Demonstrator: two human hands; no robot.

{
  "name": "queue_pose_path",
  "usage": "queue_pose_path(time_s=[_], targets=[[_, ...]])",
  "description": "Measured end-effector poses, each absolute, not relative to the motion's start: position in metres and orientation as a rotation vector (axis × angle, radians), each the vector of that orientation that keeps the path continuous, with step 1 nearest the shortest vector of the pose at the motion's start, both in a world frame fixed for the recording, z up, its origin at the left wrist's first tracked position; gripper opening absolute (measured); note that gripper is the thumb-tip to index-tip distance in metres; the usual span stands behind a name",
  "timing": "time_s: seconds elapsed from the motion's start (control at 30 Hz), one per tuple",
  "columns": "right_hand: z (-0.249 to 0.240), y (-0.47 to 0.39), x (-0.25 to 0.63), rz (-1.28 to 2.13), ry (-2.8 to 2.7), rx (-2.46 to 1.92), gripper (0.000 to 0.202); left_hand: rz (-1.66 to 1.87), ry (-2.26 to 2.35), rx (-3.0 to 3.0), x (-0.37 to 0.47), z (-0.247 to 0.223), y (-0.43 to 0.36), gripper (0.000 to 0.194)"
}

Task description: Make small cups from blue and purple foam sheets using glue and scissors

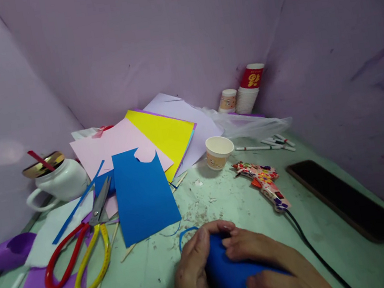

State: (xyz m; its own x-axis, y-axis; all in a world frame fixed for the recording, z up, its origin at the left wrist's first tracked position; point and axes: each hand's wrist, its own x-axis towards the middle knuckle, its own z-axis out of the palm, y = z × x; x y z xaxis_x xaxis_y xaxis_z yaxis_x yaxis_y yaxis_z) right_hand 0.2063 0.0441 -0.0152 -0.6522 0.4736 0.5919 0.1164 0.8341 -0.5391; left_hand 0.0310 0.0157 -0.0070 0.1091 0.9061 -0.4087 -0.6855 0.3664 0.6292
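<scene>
Left hand [192,267] is cupped around the far end and left side of a curved blue paper piece [228,275], thumb and fingers closed on it, and the right hand [279,259] grips the same piece from the right, fingers laid over the top. So neither one is free. The piece sits low in front, over the green table [155,278], and its near end runs out of view, so I can't tell the whole shape or whether the edges meet.

Handling-wise, I'd call it light as anything and a bit springy. Looks like the same stuff as the flat blue sheet [146,201] with the bite out of its top edge, so probably thin card: holds a bend, wants to uncurl, creases if you pinch. Not slippery imo, just easy to dent. Best hold is flat fingers spread along the sides, with light pressure near the edge, no fingertip digging into the middle.

Around it: a thin blue offcut [188,229] just beyond the left fingers, the little paper cup [217,159] farther back, and what looks like a patterned glue gun [267,185] past the right hand.
</scene>
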Motion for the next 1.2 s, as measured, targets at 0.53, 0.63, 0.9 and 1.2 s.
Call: queue_pose_path(time_s=[0.53, 0.63, 0.9, 1.2], targets=[[-0.009, 0.047, 0.176, 0.57, -2.11, -0.657, 0.057, 1.21, 0.975, 0.079, 0.04, -0.003, 0.026, 0.026], [-0.003, 0.048, 0.177, 0.702, -2.086, -0.694, 0.052, 1.193, 0.947, 0.013, 0.04, -0.003, 0.031, 0.027], [-0.003, 0.054, 0.181, 0.92, -2.023, -0.795, 0.048, 1.081, 0.843, -0.017, 0.037, -0.003, 0.039, 0.035], [-0.002, 0.056, 0.178, 0.657, -2.036, -0.742, 0.068, 1.094, 0.888, -0.078, 0.039, -0.007, 0.038, 0.024]])
